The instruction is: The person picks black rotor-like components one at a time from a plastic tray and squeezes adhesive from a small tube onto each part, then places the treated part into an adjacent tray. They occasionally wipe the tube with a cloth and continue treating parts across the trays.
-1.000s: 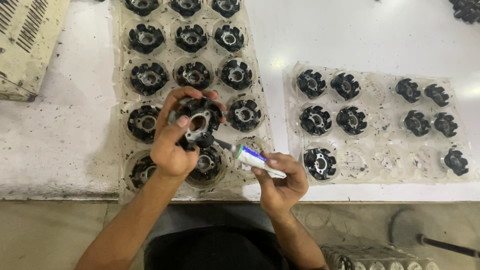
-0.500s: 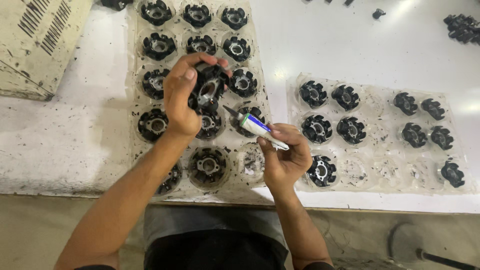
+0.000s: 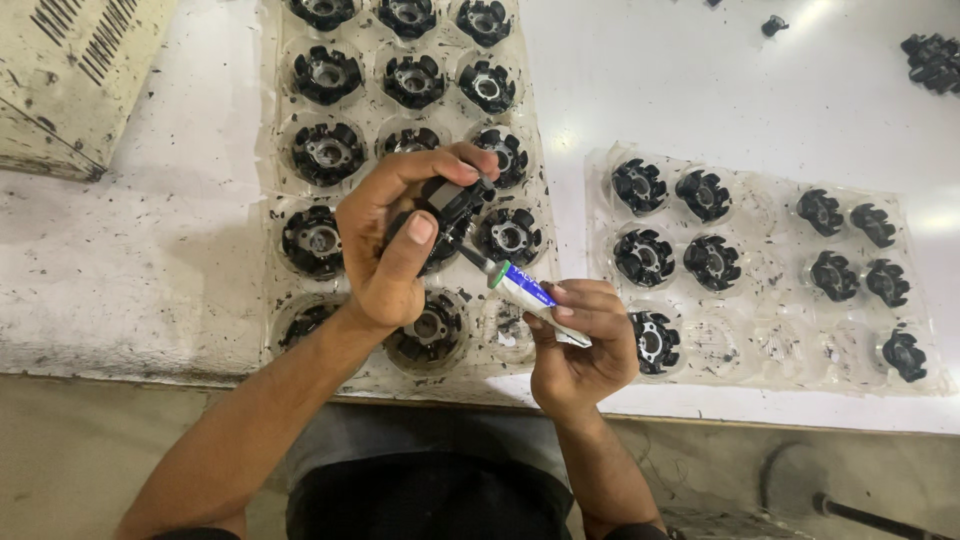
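Note:
My left hand (image 3: 392,240) grips a black round part with a metal centre (image 3: 448,203), tilted on its side above the left plastic tray (image 3: 272,150). My right hand (image 3: 580,345) holds a small white and blue tube (image 3: 527,293) with a green collar. The tube's dark nozzle touches the edge of the held part. The left tray holds several similar black parts in round pockets. My fingers hide much of the held part.
A second clear tray (image 3: 760,340) on the right holds several black parts and some bare pockets. A beige vented metal box (image 3: 70,70) stands at the far left. Loose black parts (image 3: 935,60) lie at the top right. The white table's front edge (image 3: 800,410) runs near my body.
My left hand has turned the black part onto its side and lowered it. The tube's nozzle, apart from the part before, now touches it. The view has shifted slightly.

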`<action>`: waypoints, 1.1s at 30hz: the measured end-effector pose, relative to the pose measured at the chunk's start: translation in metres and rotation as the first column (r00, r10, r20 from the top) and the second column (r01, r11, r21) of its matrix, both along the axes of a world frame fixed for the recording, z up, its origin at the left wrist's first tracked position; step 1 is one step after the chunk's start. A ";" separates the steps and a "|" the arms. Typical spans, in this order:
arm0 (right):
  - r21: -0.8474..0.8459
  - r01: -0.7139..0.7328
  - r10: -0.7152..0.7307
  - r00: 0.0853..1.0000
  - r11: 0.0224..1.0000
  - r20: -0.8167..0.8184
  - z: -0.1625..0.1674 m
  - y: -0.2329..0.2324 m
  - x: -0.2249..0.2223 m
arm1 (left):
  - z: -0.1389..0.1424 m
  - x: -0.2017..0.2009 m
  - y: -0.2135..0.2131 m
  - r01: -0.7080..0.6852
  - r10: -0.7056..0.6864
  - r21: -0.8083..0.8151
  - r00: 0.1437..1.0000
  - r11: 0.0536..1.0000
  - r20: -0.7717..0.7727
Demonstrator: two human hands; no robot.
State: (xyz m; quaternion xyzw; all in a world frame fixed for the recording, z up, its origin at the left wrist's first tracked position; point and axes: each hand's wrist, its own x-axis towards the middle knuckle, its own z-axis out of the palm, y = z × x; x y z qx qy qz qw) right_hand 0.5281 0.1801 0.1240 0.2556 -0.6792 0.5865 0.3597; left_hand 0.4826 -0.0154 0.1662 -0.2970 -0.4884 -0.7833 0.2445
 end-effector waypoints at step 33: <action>0.136 0.055 -0.046 0.997 0.989 -0.066 0.005 0.005 0.002 | -0.015 -0.003 0.006 -0.033 0.029 0.107 0.999 0.994 0.040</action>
